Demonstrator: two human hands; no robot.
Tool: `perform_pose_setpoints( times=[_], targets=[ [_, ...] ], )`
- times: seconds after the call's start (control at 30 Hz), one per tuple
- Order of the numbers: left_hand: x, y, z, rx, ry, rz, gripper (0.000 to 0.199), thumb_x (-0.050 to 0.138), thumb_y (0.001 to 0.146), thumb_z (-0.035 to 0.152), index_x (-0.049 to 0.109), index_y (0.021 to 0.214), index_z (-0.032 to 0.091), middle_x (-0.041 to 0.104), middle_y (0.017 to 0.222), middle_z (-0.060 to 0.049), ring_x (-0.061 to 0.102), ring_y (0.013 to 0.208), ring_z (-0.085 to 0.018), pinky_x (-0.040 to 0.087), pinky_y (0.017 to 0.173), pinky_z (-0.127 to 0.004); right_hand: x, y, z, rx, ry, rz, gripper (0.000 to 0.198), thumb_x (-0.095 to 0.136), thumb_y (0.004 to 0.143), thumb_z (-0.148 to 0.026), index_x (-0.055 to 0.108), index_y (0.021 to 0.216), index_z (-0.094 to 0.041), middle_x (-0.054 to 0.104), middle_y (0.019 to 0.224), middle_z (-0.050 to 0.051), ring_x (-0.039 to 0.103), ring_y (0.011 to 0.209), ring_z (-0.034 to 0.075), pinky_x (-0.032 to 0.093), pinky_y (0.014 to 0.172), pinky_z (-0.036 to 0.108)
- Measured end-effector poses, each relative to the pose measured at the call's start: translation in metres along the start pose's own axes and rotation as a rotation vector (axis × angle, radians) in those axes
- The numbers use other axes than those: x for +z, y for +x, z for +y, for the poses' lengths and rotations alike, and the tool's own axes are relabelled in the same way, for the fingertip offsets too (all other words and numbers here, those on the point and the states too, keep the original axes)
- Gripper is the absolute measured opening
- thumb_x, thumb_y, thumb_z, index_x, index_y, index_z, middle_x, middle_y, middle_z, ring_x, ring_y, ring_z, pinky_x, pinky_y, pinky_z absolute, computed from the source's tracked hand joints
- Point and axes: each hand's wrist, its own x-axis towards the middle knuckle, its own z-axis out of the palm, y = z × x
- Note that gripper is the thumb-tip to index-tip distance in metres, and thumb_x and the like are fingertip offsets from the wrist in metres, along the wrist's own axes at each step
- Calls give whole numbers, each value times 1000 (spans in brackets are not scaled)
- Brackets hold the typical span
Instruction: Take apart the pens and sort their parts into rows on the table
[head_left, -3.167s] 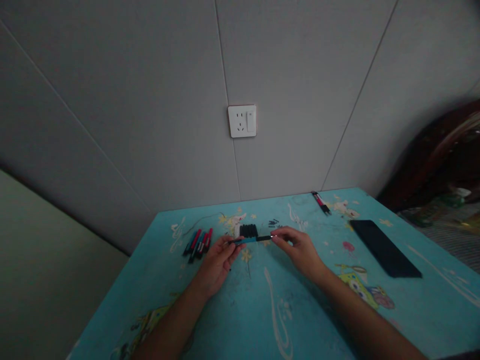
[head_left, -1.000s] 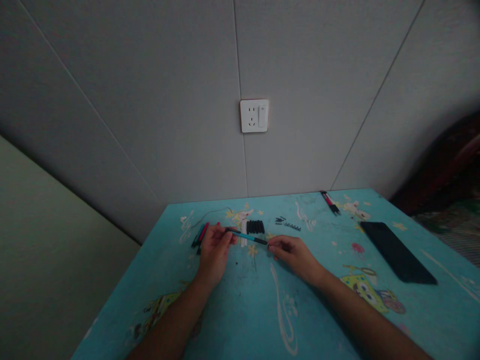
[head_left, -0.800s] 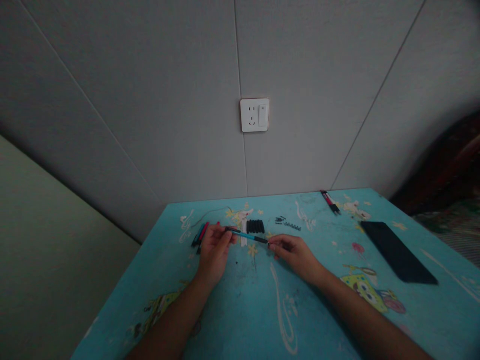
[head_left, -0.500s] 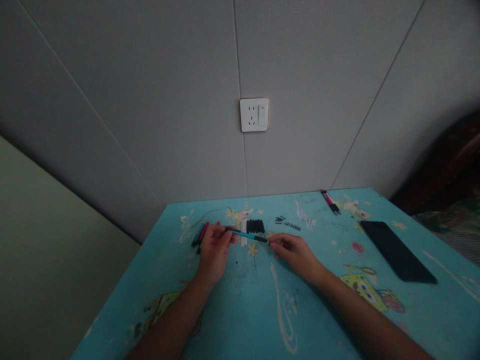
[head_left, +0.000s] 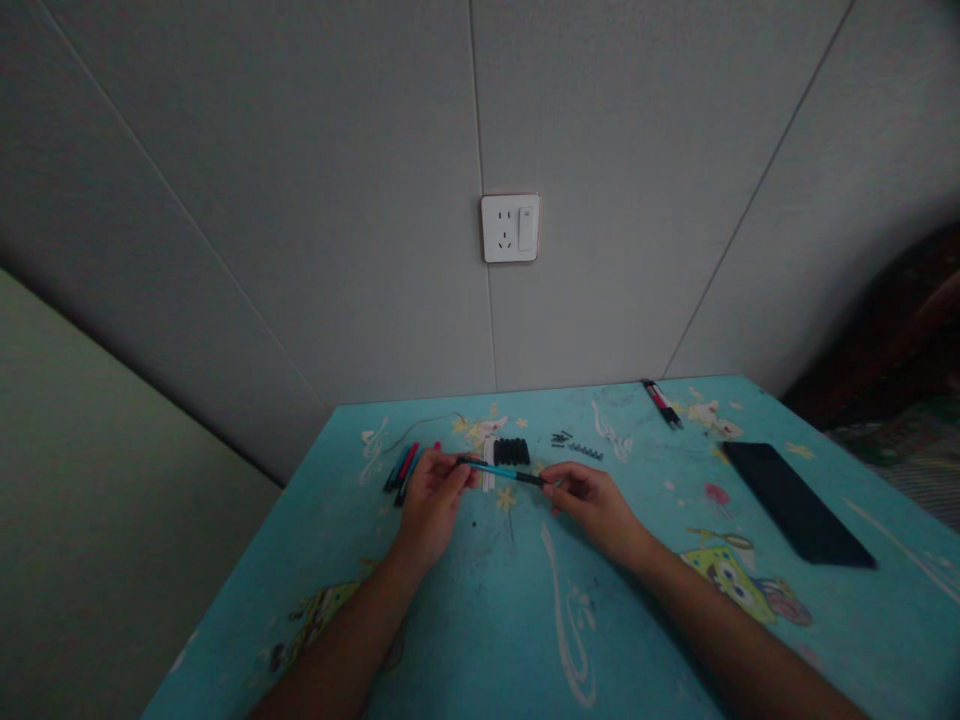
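A blue pen (head_left: 499, 471) with a black grip lies nearly level between my two hands, above the table. My left hand (head_left: 435, 495) pinches its left end between thumb and fingers. At the other end, the fingertips of my right hand (head_left: 589, 500) close on the black tip; whether a small part is in them is too small to tell. Behind the pen are several black grip sleeves (head_left: 511, 452) in a row and thin white refills (head_left: 488, 465). Blue and pink pen barrels (head_left: 405, 468) lie beside my left hand, partly hidden by it.
Small dark parts (head_left: 561, 439) and a row of little springs (head_left: 585, 452) lie behind my right hand. Assembled pens (head_left: 661, 405) rest at the back right, near a flat black case (head_left: 795, 500). The blue patterned table (head_left: 480, 620) meets a grey wall with a socket (head_left: 510, 228).
The pen and both hands have shifted very slightly to the right in view. Both hands keep hold of the pen's ends.
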Motion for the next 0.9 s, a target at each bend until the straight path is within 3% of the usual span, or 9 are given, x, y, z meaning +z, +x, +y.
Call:
perform_pose_setpoints(
  times=[0.13,0.27,0.4,0.53,0.7,0.9],
  targets=[
    [2,0,2,-19,24,-26,26,74,78,22,52,91,21,70,90,0,66,72,-12,52,70,-25,-2,0,-2,23,18,-2,28,66,85,-39,71,103,-19,63,66,-1,56,61,13,42,57,24],
    [4,0,1,-6,46,-19,31,73,80,23,55,105,22,70,97,-3,65,72,-12,52,69,-26,-2,0,-6,25,40,-2,30,60,88,-42,73,100,-18,66,76,2,56,64,13,45,62,26],
    [3,-1,-1,-1,73,1,25,74,79,24,59,99,19,71,102,-6,66,77,-13,53,73,-26,1,-1,-5,9,-30,-14,33,51,93,-43,70,93,-17,63,73,1,55,63,14,43,60,25],
    [4,-1,-1,-14,49,37,28,75,79,26,59,102,20,71,105,-6,67,80,-13,54,76,-26,5,-3,-4,-52,-141,-53,28,55,92,-44,67,99,-19,60,70,0,54,65,15,43,60,25],
    [3,0,0,-20,40,41,29,75,78,27,60,102,20,71,102,-6,67,78,-13,54,73,-26,6,-6,-6,-121,-252,-114,39,41,99,-42,66,80,-20,60,70,1,56,66,15,43,64,26],
    [3,0,0,19,13,38,29,74,80,26,59,103,20,70,101,-5,67,78,-13,54,70,-26,6,-6,-7,-157,-253,-35,26,56,92,-42,65,104,-21,67,86,3,60,78,17,46,73,28]
  ],
)
